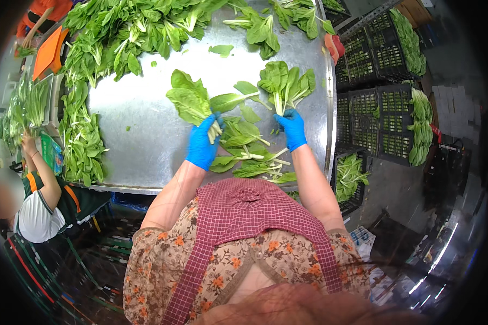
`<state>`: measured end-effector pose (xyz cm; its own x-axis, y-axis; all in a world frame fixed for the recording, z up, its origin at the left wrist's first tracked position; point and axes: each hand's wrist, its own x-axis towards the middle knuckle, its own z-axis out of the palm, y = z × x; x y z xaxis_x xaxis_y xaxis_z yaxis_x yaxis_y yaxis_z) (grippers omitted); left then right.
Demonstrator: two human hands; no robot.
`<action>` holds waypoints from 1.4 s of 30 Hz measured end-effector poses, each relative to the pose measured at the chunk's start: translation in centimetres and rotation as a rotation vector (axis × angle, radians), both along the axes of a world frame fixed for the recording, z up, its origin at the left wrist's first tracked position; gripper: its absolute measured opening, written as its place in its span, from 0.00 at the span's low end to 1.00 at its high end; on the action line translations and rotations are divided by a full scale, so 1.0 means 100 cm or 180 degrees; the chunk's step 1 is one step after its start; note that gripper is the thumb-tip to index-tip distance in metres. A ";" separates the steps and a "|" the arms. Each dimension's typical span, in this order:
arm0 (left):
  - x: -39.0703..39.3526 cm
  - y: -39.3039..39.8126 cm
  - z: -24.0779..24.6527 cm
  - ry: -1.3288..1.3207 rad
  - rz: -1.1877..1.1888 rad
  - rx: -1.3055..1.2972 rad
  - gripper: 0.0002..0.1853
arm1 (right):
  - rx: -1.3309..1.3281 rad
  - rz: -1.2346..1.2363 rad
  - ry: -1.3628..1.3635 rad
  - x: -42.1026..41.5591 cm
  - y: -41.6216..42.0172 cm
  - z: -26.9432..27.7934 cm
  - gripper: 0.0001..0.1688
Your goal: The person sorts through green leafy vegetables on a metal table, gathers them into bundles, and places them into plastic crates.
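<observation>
In a blue glove, my left hand (pixel 203 140) grips a bunch of leafy greens (pixel 189 97) by its pale stems, the leaves pointing away from me. My right hand (pixel 291 129), gloved the same way, pinches the stem end of a second leafy plant (pixel 282 83) whose leaves fan out over the metal table (pixel 138 126). Between and below my hands lie loose leaves (pixel 244 138) with cut-looking stems, near the table's front edge. A single leaf (pixel 229 101) with a long stalk rests between the two bunches.
A big heap of greens (pixel 126 32) covers the table's far left, with more greens (pixel 81 138) along its left side. Black crates of greens (pixel 380 122) stand right of the table. At left are an orange bin (pixel 49 53) and a co-worker (pixel 44 199); another person (pixel 44 16) is farther back.
</observation>
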<state>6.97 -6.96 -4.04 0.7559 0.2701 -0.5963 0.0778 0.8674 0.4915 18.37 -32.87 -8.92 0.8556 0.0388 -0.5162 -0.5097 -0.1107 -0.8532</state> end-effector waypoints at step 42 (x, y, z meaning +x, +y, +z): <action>-0.007 -0.026 0.006 -0.0436 -0.0956 -0.0326 0.16 | 0.1327 0.0799 0.0143 -0.075 0.088 0.066 0.19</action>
<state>6.28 -9.56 -3.48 0.8675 -0.0326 -0.4963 0.2765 0.8611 0.4268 10.89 -24.05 -2.30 0.7706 0.4523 -0.4490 -0.5484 0.1117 -0.8287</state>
